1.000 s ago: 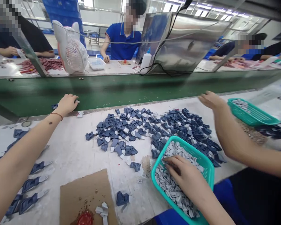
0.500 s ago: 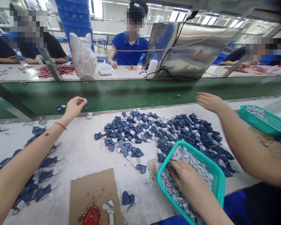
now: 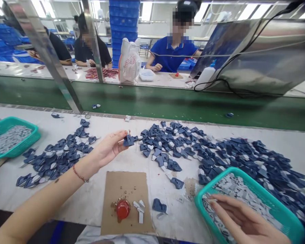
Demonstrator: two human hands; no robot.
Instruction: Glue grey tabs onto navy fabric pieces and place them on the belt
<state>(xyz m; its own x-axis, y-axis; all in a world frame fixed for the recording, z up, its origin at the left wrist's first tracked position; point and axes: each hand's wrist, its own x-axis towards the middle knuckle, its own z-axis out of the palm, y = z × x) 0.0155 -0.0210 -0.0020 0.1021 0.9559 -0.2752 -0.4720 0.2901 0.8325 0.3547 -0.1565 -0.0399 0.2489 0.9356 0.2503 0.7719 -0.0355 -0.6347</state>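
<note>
Held in the fingers of my left hand (image 3: 109,147) is a dark blue piece (image 3: 129,140), above the table left of the large pile of blue pieces (image 3: 173,137). My right hand (image 3: 244,217) is over the green basket (image 3: 282,211) of small grey parts (image 3: 249,193), thumb and fingers pinched on a small grey part (image 3: 210,198). On a brown cardboard sheet (image 3: 127,184) sit a red cap (image 3: 123,208) with wet drops around it and a few light grey strips (image 3: 140,211). One blue piece (image 3: 159,205) lies right of the cardboard.
Another pile of blue pieces (image 3: 58,156) and a second green basket (image 3: 14,149) are at the left. Beyond the green belt (image 3: 152,105), a person in a blue shirt (image 3: 173,54) sits by a white bag (image 3: 129,61). A metal post (image 3: 51,61) rises at the left.
The view has turned left. My left hand has come back from the belt edge and now holds a blue piece. My right hand's fingertips have lifted from the grey parts. The neighbouring arm is gone from view.
</note>
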